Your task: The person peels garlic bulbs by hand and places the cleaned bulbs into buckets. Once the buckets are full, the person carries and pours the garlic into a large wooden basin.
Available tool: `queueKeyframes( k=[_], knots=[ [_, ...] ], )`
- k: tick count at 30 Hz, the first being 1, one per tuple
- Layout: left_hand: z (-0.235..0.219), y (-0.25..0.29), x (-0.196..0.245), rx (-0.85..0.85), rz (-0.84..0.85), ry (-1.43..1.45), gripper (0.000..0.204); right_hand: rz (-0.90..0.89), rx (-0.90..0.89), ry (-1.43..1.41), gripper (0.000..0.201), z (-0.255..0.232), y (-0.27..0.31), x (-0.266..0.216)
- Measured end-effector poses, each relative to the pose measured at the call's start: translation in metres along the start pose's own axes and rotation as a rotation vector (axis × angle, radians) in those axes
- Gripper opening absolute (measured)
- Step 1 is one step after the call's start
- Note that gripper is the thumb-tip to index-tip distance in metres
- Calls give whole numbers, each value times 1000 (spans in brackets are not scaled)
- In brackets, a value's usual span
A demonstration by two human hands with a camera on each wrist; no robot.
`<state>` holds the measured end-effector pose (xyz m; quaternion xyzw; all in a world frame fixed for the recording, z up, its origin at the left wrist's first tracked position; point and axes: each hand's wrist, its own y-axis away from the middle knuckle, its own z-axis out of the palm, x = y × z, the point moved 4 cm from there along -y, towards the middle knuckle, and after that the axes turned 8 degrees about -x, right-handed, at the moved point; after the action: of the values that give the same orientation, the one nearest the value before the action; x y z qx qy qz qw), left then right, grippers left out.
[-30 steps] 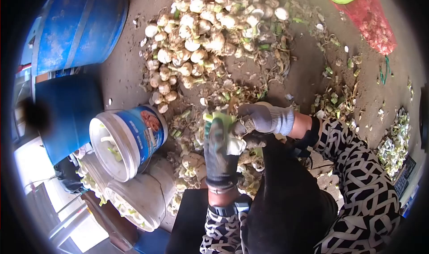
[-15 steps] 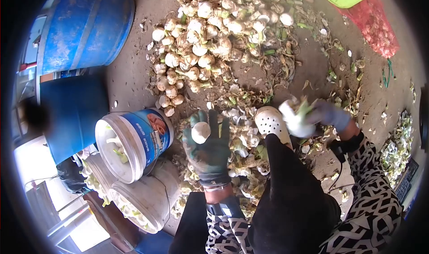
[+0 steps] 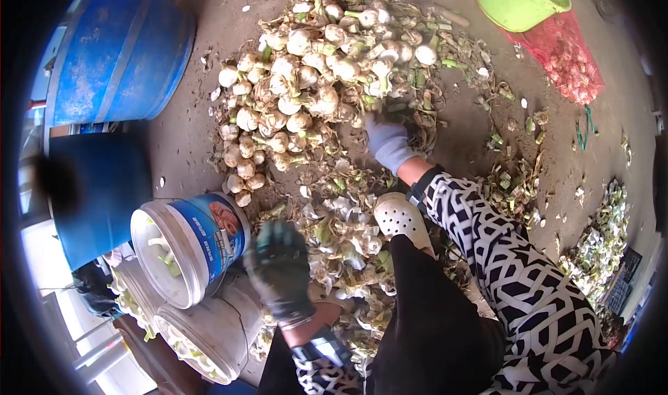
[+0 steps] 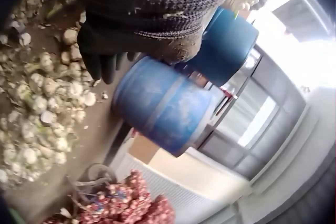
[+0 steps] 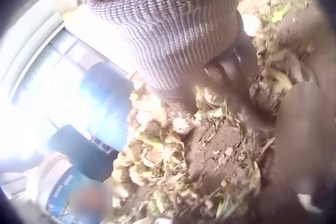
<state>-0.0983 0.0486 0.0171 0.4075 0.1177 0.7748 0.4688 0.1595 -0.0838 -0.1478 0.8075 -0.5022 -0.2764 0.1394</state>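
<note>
Head view: pale-grey gloved right hand (image 3: 388, 142) at the heap of round whitish bulbs (image 3: 296, 92) on brown floor (image 3: 463, 125). Left wrist: dark-gloved left hand (image 4: 107, 40), fingers straight, released. Right wrist: I cannot tell its grasp; gripping one bulb squarely seems advisable.

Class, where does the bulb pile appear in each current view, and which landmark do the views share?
Head: the bulb pile lies at the upper middle.
Left wrist: the bulb pile runs along the left side.
Right wrist: the bulb pile sits below and left of centre.
Shared landmark: the blue barrel.
</note>
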Motion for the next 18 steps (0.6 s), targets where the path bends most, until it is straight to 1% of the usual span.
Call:
queueKeyframes(
  k=[1,3,4,6,7,8,9,10,11,12,13,14,15,16,17,18],
  knots=[
    [8,-1,-18,-50,-44,-68,41,-8,4,7,41,8,0,1],
    [3,-9,-42,-116,-70,-187,42,-112,141,-86,37,29,3,14],
    [2,-11,-50,-114,-69,-187,42,-173,53,-84,29,32,3,23],
    [8,-14,-60,-208,10,-490,45,-178,33,-103,29,21,18,25],
    [9,-16,-63,-210,6,-490,45,-181,18,-121,28,13,27,26],
    [10,-18,-66,-214,-6,-513,42,-179,96,-113,30,5,34,22],
    [11,-18,-68,-216,-16,-536,40,-177,97,-112,30,4,32,15],
    [14,-16,-69,-256,23,-666,47,-130,159,-48,30,3,28,8],
    [12,-16,-71,-258,25,-665,47,-85,221,15,30,5,23,5],
    [8,-20,-72,-250,36,-754,47,-75,158,82,30,11,10,-1],
    [5,-21,-70,-236,53,-845,46,-87,162,79,30,8,3,-4],
    [14,-15,-70,-224,35,-746,41,-85,99,28,30,8,-3,-3],
    [15,-15,-68,-215,45,-747,42,-85,28,-20,29,12,-5,-1],
    [17,-13,-64,-241,184,-968,49,-190,95,-82,27,13,-3,3],
    [31,-11,-58,-264,321,-1187,58,-328,94,-58,22,-4,18,-4],
    [50,-5,-48,-305,617,-1685,76,-409,-14,-89,20,-15,40,-13]
  ],
)
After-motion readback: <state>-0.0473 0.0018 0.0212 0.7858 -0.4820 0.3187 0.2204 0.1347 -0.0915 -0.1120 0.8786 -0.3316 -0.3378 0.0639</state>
